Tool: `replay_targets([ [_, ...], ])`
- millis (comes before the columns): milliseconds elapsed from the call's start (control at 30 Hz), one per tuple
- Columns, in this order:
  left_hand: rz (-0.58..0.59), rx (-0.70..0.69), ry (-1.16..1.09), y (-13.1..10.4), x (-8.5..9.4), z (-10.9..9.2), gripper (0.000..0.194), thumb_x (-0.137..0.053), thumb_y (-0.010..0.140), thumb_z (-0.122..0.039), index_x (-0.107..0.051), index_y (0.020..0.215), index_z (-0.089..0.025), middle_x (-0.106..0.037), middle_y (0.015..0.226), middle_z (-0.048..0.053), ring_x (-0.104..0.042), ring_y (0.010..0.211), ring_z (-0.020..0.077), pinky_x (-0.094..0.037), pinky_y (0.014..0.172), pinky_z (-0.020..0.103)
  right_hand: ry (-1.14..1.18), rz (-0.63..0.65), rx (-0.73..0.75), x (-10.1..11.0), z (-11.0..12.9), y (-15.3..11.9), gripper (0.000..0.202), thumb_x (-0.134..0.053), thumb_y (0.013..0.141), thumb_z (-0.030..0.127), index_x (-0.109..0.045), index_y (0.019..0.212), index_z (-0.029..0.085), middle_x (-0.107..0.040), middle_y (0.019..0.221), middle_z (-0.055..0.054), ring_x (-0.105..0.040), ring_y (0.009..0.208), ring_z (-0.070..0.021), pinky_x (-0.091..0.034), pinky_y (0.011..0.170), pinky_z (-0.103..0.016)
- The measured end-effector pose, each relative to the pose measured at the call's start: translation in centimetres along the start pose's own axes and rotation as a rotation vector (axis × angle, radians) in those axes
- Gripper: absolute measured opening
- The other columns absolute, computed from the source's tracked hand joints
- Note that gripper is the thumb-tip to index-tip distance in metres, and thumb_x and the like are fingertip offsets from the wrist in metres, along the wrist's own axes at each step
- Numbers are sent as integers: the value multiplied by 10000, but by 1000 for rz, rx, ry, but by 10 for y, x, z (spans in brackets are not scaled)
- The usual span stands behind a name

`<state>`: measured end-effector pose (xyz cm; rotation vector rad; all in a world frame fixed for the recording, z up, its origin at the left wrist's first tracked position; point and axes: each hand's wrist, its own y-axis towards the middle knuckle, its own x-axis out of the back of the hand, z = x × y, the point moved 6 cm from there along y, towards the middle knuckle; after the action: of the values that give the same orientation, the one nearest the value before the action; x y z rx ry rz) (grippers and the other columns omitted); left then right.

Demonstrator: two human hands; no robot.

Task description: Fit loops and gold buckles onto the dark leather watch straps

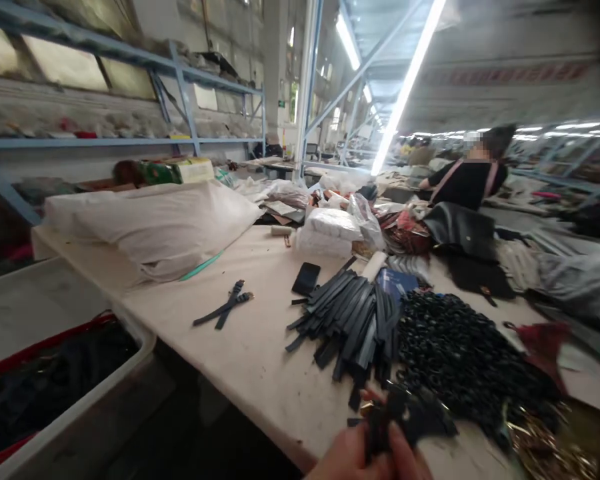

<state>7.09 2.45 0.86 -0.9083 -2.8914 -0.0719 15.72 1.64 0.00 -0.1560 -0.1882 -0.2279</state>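
Note:
At the bottom edge, my left hand (347, 455) and my right hand (408, 456) are close together, both closed on a dark strap piece (378, 427) with a bit of gold-coloured metal. Blur hides the exact grip. Just beyond them, a fanned pile of black straps (353, 317) lies on the table (260, 367). A heap of small black loops (460, 353) is to its right, and gold-coloured metal parts (545, 447) sit at the lower right. Two short straps with buckles (225, 307) lie crossed on the left.
A white bin (145, 347) with dark items stands below the table's left edge. White sheeting (165, 223), a plastic-wrapped bundle (327, 230) and a black bag piece (463, 233) lie farther back. A person (467, 177) is at the back right. Blue shelving (183, 100) lines the left.

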Motion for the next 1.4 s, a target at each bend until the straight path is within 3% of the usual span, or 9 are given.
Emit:
replay_targets([
  [67,-96,101,-126,-14,33,-3,382,-446,811,-419,-567,974,-95,-625,814,54,-570,784,187,-455,698,267,117,138,-29,-31,5,-4,554,-393,777,602,-616,1064,184,-652,1006,-93,-560,978,-255,-445,846,-371],
  [167,-282,156,225,-29,117,-10,342,-467,779,-413,-590,854,-103,-615,711,29,-551,672,154,-437,632,236,99,340,49,-57,11,-13,514,-450,782,536,-542,1165,206,-630,1050,-81,-574,907,-219,-439,825,-372],
  [333,-452,188,818,-18,256,11,365,-444,775,-404,-562,959,-112,-580,700,-42,-541,734,153,-371,674,224,-86,309,-46,-19,-47,-76,410,-542,769,371,-546,1146,212,-632,1033,-67,-580,894,-197,-432,832,-358],
  [433,-521,238,966,-15,301,36,313,-472,733,-403,-580,745,-110,-533,574,-18,-536,720,186,-344,653,254,-136,200,-229,17,-101,-129,352,-530,766,361,-599,1067,192,-652,1013,-74,-581,952,-228,-425,855,-377],
  [533,-555,163,1072,-15,310,37,346,-422,755,-451,-578,774,-143,-543,617,38,-516,832,275,-335,665,317,-238,77,-310,45,-132,-167,337,-535,759,346,-617,1039,179,-635,1076,-96,-563,1004,-247,-393,902,-388],
  [700,-433,58,917,-16,242,3,385,-365,810,-475,-566,920,-165,-519,712,50,-495,738,241,-312,606,304,-275,-22,-259,47,-113,-187,340,-525,765,326,-612,1060,181,-622,1101,-99,-553,1017,-246,-375,917,-387],
  [900,177,217,67,-57,40,-18,445,-458,753,-537,-583,900,-136,-392,558,-48,-312,453,68,-230,428,194,41,-107,-71,31,-49,-167,474,-580,730,419,-526,1133,177,-606,900,-67,-569,692,-167,-454,651,-321],
  [1000,342,273,-274,-80,-20,-25,433,-538,725,-503,-528,952,-134,-377,557,-72,-260,431,39,-180,405,175,286,-178,30,37,-15,-161,561,-633,694,426,-452,1186,228,-573,934,-34,-522,613,-111,-437,618,-286],
  [1400,481,169,-180,-94,-50,-32,315,-379,822,-439,-451,713,-153,-514,530,-34,-419,368,51,-283,359,164,192,-223,3,57,4,-147,353,-512,773,506,-542,690,164,-441,470,56,-366,443,-85,-285,460,-228],
])
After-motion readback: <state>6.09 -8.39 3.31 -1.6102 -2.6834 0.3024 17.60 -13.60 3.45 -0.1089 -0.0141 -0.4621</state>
